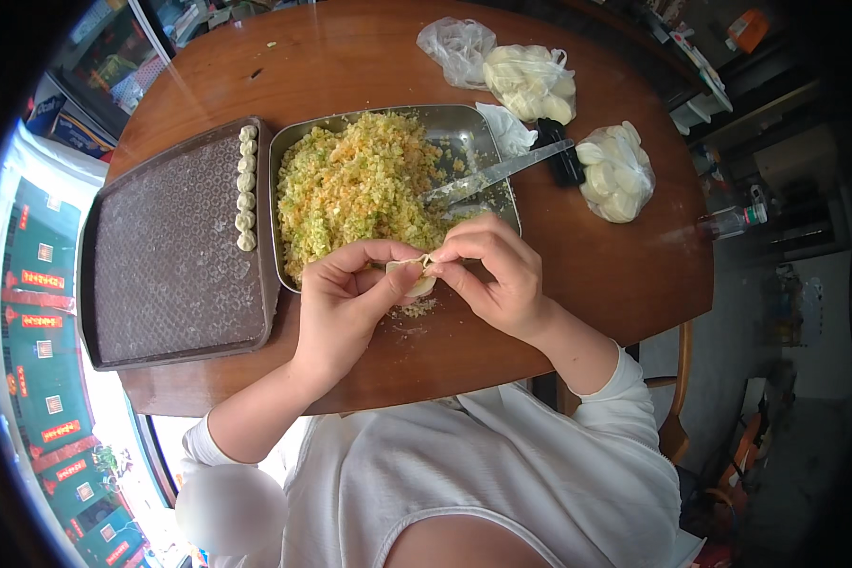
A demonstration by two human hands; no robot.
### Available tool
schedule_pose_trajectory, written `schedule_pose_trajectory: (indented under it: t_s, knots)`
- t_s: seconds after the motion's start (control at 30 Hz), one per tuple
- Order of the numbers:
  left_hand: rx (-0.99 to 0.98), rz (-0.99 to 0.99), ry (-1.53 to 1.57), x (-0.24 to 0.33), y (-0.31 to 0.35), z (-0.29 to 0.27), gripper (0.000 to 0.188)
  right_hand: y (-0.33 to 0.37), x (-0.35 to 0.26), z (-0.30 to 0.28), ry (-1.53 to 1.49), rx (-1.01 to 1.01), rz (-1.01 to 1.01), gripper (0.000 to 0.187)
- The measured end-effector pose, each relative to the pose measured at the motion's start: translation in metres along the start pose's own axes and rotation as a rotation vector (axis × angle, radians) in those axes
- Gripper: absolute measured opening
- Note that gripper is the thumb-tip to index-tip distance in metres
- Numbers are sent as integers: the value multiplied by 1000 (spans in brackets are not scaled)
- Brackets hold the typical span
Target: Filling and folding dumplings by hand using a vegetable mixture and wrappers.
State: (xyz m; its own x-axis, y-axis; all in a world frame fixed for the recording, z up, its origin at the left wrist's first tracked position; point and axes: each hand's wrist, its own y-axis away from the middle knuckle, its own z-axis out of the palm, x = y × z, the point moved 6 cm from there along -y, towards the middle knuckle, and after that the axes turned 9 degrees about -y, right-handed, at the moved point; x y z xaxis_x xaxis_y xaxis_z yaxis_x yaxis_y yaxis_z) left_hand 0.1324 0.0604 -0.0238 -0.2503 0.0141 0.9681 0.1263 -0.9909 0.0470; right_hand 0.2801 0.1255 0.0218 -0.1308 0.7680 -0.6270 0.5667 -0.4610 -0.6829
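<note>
Over the near edge of a metal pan, I hold a small dumpling of pale dough between both hands. My left hand cups it, with thumb and fingers closed round its side. With thumb and forefinger, my right hand pinches the dough's upper edge; any filling inside is hidden. Chopped yellow-green and orange filling is heaped in the pan. A long, flat metal spatula rests with its blade in the filling and its black handle beyond the pan's right rim.
Left of the pan lies a dark brown textured tray, with a column of small pleated dumplings along its right side. Clear bags of round dough wrappers sit at the right of the wooden table. Crumbs lie near my hands.
</note>
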Motion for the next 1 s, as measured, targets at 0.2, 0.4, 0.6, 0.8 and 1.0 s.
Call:
schedule_pose_trajectory:
  t_s: [0.2, 0.4, 0.6, 0.8, 1.0]
  knots:
    - [4, -4, 11, -2, 0, -1, 15, -3, -2, 0, 34, -16, -7, 16]
    - [3, -18, 7, 1, 1, 1, 16, -1, 2, 2, 2, -61, 16, 14]
    - [11, 4, 55, 4, 0, 1, 27, 1, 4, 5, -5, -112, 40, 16]
    - [5, -36, 69, 9, 0, 1, 27, 0, 4, 5, 12, -118, 60, 15]
    - [-10, 30, 41, 6, 1, 2, 27, 0, 4, 5, 13, -122, 72, 14]
